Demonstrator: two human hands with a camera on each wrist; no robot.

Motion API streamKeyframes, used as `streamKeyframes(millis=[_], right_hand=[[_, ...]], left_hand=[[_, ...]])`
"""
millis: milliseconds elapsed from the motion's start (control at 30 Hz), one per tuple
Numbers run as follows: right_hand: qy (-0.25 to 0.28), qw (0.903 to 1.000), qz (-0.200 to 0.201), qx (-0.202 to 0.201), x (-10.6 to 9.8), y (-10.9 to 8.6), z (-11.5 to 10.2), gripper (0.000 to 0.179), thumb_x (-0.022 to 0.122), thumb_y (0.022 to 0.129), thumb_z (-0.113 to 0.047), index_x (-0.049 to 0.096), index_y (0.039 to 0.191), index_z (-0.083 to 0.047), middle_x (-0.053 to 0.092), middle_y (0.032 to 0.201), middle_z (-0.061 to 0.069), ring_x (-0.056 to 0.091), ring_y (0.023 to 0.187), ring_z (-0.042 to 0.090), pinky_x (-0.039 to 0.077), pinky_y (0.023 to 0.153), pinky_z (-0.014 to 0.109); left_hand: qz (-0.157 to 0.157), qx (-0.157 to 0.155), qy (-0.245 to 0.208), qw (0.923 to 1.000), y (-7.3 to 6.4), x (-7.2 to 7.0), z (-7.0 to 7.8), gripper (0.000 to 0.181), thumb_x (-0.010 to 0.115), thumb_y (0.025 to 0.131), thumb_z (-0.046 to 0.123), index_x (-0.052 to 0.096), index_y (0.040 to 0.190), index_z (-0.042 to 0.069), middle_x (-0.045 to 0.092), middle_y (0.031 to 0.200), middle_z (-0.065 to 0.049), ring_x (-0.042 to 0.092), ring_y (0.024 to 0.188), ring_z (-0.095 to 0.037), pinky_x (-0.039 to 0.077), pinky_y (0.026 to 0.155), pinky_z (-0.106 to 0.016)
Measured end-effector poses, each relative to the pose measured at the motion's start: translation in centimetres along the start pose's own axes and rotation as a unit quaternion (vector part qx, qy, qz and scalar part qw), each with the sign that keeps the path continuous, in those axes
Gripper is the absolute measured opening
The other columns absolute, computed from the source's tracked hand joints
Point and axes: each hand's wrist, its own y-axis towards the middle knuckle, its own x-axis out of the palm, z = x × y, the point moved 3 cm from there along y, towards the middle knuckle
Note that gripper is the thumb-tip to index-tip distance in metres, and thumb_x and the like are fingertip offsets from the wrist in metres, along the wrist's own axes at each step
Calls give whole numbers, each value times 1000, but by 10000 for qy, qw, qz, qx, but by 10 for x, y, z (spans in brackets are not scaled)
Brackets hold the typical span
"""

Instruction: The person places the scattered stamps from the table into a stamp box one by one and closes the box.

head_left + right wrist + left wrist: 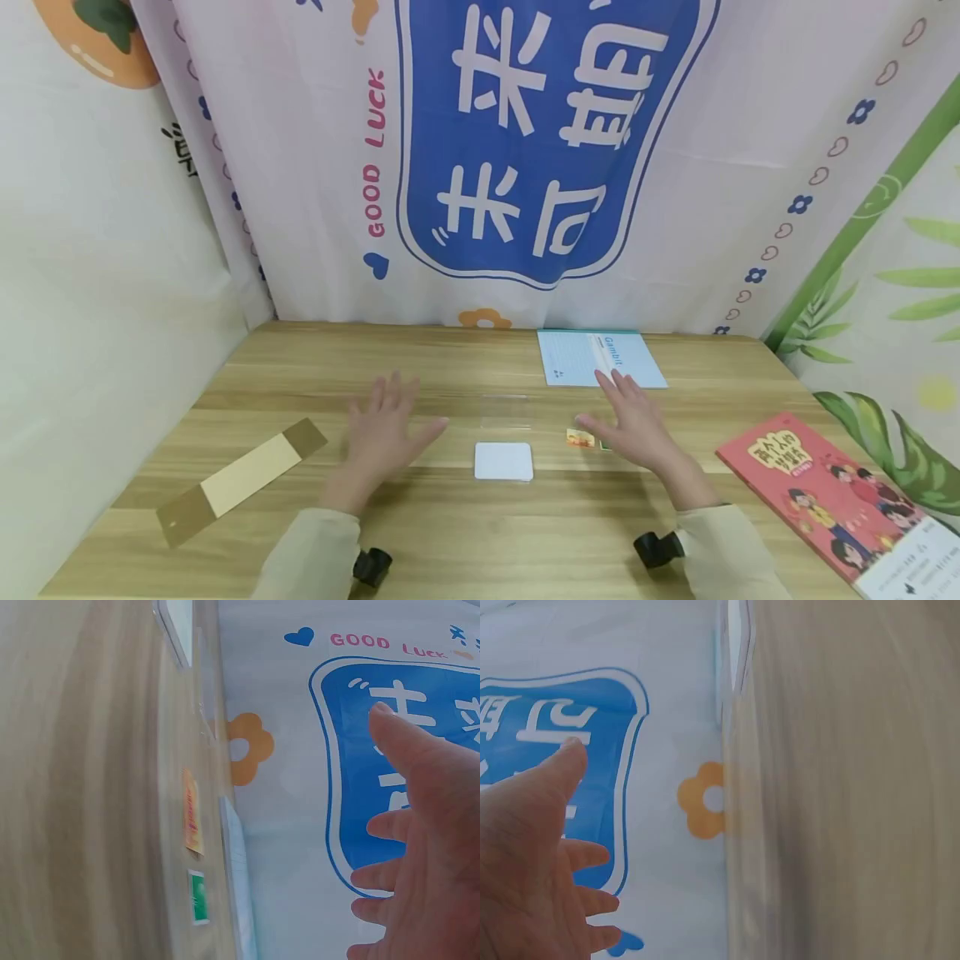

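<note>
Two bare hands over the wood-grain table (pixel 465 550), both with fingers spread and thumbs out, neither with anything in its grasp. Left hand (pixel 386 442): palm down, thumb pointing in toward the middle, fingers forward; in the left wrist view it shows against the curtain (pixel 675 900), off the tabletop. Right hand (pixel 633 425): a near mirror of it, thumb inward, fingers angled forward, likewise raised; seen from the head, its fingertips overlap the near edge of a pale blue notebook (pixel 573 358). Forearms come in from the near edge in light sleeves (pixel 311 550), a black wrist device at the inner side of each. Between the hands, a white rounded card (pixel 503 462) lies flat, a thin clear edge showing under it; just beyond, a clear flat piece (pixel 505 412), hard to make out. Cannot tell whether either clear part is a container. Beside the right thumb, a small orange slip (pixel 580 438); next to it a green slip (pixel 198 898), partly hidden by the hand in the head view. Left of the left hand, a brown-and-cream strip (pixel 243 479) lies slantwise. Far right, a red illustrated book (pixel 832 500), cover up.
</note>
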Motion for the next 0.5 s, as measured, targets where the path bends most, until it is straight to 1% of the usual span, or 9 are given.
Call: streamKeyframes(millis=[33, 133, 200, 267, 400, 500], right_hand=[[78, 10000, 14, -19, 2, 0, -1, 76, 50, 80, -51, 26, 134, -3, 20, 136, 25, 11, 122, 43, 10, 88, 64], [201, 9998, 58, -18, 9, -1, 1, 75, 51, 81, -49, 27, 134, -3, 20, 136, 25, 11, 122, 43, 8, 89, 63], [235, 9997, 88, -23, 13, -2, 4, 73, 52, 81, -46, 28, 133, -2, 21, 135, 25, 13, 122, 44, 8, 89, 63], [246, 9997, 76, -29, 17, -3, 7, 71, 53, 82, -44, 29, 133, -2, 22, 134, 26, 15, 121, 44, 9, 89, 63], [385, 9992, -41, -81, 27, -5, 14, 68, 54, 82, -41, 33, 130, 2, 26, 131, 29, 20, 118, 45, 15, 87, 64], [827, 9965, -133, -50, 33, -7, 20, 67, 54, 83, -39, 34, 129, 4, 28, 130, 29, 22, 118, 45, 17, 89, 61]], left_hand=[[27, 71, -30, 10000, 0, 2, 3, 79, 33, 80, 65, 26, 136, 11, 9, 141, -16, 3, 126, -35, -3, 91, -60], [-32, 293, -130, 9995, 0, 9, 12, 75, 36, 81, 62, 32, 134, 9, 14, 139, -17, 7, 126, -36, 0, 92, -60], [-115, 431, -343, 9984, 0, 14, 17, 73, 39, 81, 59, 34, 132, 8, 18, 139, -17, 9, 125, -36, -1, 93, -59], [-222, 489, -646, 9965, -1, 18, 20, 71, 41, 82, 57, 33, 133, 9, 18, 138, -17, 7, 126, -35, -2, 93, -58], [-292, 534, -1362, 9888, -2, 28, 20, 70, 44, 81, 55, 31, 134, 11, 21, 138, -15, 9, 126, -33, 1, 95, -57], [-274, 654, -1818, 9808, -2, 37, 19, 70, 46, 81, 54, 33, 133, 8, 26, 136, -16, 14, 125, -34, 4, 95, -57]])
